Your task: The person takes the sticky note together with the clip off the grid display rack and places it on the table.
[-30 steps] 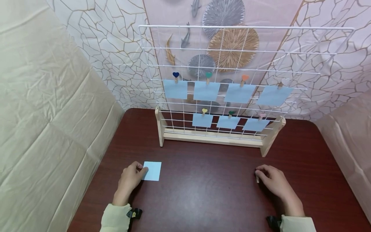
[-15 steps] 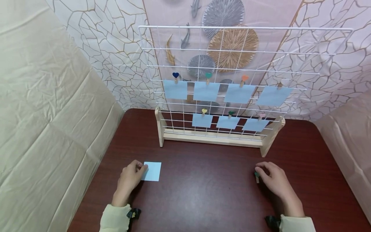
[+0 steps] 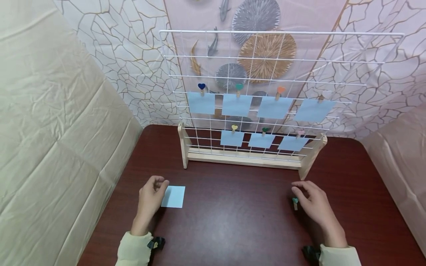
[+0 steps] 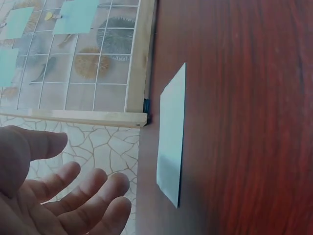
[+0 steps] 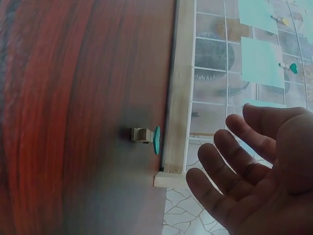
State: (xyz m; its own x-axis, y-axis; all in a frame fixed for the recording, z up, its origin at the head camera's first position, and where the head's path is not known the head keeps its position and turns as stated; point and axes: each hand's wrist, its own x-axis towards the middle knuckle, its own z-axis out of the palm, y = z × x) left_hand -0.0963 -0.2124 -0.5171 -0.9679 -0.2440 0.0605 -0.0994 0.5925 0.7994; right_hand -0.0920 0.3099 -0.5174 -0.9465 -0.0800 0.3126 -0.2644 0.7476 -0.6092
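A light-blue square of paper [image 3: 174, 197] lies flat on the table at the left. Beside its left edge hovers my left hand [image 3: 150, 195], fingers loosely bent; the left wrist view shows it apart from the paper [image 4: 171, 142] with nothing in its grasp. On the right, a small wooden clothespin with a green heart [image 3: 295, 203] lies on the table. My right hand [image 3: 313, 201] is just above and to the right of it. In the right wrist view a gap separates the relaxed fingers from the clothespin [image 5: 144, 135].
A white wire grid [image 3: 229, 77] stands upright in a wooden base [image 3: 244, 159] at the table's back. Several blue papers hang on it in two rows, such as one paper [image 3: 201, 102] under a dark-blue heart clothespin [image 3: 201, 87]. Patterned cloth [image 3: 116, 48] hangs behind.
Both hands have lifted and moved slightly forward. My right hand has let go of the clothespin, whose green heart now shows. My left hand has come off the paper, which stays in place.
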